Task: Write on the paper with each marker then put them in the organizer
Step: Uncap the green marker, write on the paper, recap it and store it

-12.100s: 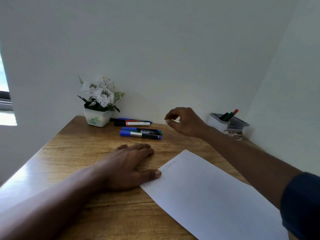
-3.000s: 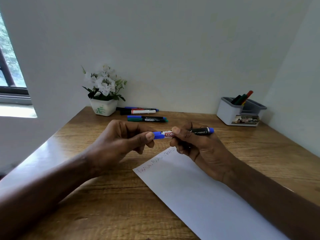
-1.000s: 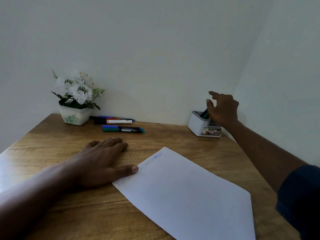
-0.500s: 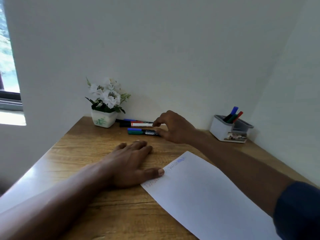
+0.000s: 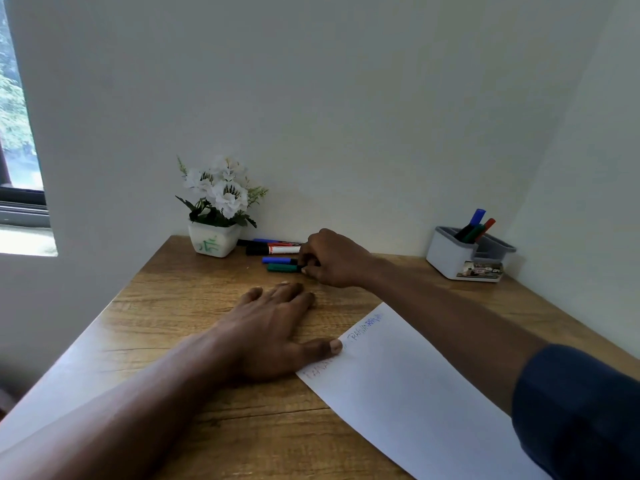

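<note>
Reaching to the back of the table [image 5: 173,306] with the right hand [image 5: 334,259], curling the fingers and pinching the right end of the green marker [image 5: 281,268], thumb tip against it. Pressing the left hand [image 5: 270,337] flat on the wood, fingers straight, thumb lying on the edge of the single sheet of paper [image 5: 415,393].

Counting four markers lying on the table: the green marker, a blue marker [image 5: 277,260] just behind it, a black-capped marker [image 5: 272,250], and a rear marker [image 5: 265,240] along the wall, mostly hidden. Counting three more standing tilted in the one organizer [image 5: 450,258]: blue top [image 5: 478,215], green top [image 5: 475,231], red top [image 5: 489,223]. Standing left of the lying markers, one flower pot [image 5: 214,242].

Covering the right ends of the green and blue markers with the right hand. Running off the bottom edge, the paper's near end. Showing faint red and blue writing [image 5: 367,325] along the paper's far edge, too small to read.
</note>
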Demonstrator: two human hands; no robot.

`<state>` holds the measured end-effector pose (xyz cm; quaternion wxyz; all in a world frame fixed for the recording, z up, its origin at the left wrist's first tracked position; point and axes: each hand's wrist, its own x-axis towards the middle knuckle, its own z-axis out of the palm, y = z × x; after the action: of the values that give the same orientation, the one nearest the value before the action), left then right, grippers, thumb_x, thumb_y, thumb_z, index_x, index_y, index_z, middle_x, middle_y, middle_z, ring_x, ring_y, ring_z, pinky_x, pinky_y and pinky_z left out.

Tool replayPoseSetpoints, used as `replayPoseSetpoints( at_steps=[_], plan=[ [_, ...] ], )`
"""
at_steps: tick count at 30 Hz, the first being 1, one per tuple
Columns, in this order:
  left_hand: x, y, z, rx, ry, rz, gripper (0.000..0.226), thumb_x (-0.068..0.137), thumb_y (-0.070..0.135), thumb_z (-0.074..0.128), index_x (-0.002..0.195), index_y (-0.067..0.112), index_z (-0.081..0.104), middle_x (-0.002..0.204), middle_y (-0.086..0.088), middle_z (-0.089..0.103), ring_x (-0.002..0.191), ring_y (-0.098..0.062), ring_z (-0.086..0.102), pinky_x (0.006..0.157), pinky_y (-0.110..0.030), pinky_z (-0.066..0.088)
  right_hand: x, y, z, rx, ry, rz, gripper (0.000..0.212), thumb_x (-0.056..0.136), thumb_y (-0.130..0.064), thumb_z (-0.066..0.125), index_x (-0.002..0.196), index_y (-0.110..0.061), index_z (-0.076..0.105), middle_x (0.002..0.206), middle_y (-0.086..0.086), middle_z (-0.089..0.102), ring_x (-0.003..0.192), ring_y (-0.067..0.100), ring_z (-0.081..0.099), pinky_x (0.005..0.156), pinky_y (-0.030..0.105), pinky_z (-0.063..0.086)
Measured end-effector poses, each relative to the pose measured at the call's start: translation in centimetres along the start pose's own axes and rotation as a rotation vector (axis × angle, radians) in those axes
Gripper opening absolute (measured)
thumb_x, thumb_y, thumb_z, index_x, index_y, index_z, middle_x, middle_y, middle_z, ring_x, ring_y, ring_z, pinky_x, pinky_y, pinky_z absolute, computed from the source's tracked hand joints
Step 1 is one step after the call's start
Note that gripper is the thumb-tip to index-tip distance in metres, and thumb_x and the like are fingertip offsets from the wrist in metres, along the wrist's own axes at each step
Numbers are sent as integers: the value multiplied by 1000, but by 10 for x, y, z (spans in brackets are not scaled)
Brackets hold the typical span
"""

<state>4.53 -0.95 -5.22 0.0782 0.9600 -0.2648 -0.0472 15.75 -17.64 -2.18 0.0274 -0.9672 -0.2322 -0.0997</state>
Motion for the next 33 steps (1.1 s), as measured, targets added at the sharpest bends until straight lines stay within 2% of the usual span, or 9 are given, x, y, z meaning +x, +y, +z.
replayPoseSetpoints(
  at_steps=[3,7,12,16,20,24,26,29,33],
  plan=[
    [0,0,1,5,5,1,96,82,88,29,159,34,13,170,6,5,155,-14,7,126,-45,5,-9,3,-3,20,67,-48,22,93,-20,69,114,-13,71,112,8,68,98,19,58,74,25,42],
    [0,-1,2,-1,7,-1,97,82,89,27,160,34,10,170,6,3,155,-13,6,126,-45,4,-35,14,-20,209,315,-74,16,86,-17,71,101,-12,72,96,3,70,87,17,67,81,42,57],
    [0,-2,1,-24,6,3,100,80,89,27,160,34,9,170,7,2,155,-12,5,124,-43,2,-96,22,-47,478,536,56,14,87,-9,74,99,-12,67,84,-1,73,74,14,71,75,38,61],
    [-3,-1,-2,-74,29,6,96,81,86,28,160,35,11,169,9,6,154,-10,8,125,-41,6,-148,17,-41,544,476,129,20,94,-9,67,109,-23,68,82,-1,73,76,17,71,77,42,61],
    [-13,6,-5,-142,205,39,82,87,76,38,158,42,14,164,15,19,149,-9,24,119,-38,23,-175,6,-17,454,375,40,23,95,-10,61,112,-20,72,94,-7,73,83,11,67,76,32,55],
    [-15,5,-4,-188,456,129,65,89,70,49,148,45,39,151,19,46,127,6,44,92,-23,45,-178,0,-5,365,317,-49,31,96,-29,59,124,-21,70,109,-9,73,92,1,60,80,12,44],
    [-16,5,-4,-219,502,166,51,90,61,55,137,43,54,137,25,58,122,12,49,94,-24,50,-179,-3,-3,346,300,-82,37,97,-34,54,129,-22,69,112,-10,73,92,-3,56,79,7,38],
    [-18,11,-3,-262,569,215,37,91,44,64,128,40,64,117,28,68,114,11,59,93,-28,56,-181,-6,0,293,221,-113,44,98,-42,46,135,-25,64,113,-10,69,91,-1,53,74,8,34],
    [-23,15,-5,-310,586,281,39,88,30,69,126,34,67,106,23,73,106,0,68,89,-32,57,-179,-3,-1,274,192,-105,49,102,-48,43,143,-24,56,113,-8,65,91,1,49,72,15,33]
  ],
)
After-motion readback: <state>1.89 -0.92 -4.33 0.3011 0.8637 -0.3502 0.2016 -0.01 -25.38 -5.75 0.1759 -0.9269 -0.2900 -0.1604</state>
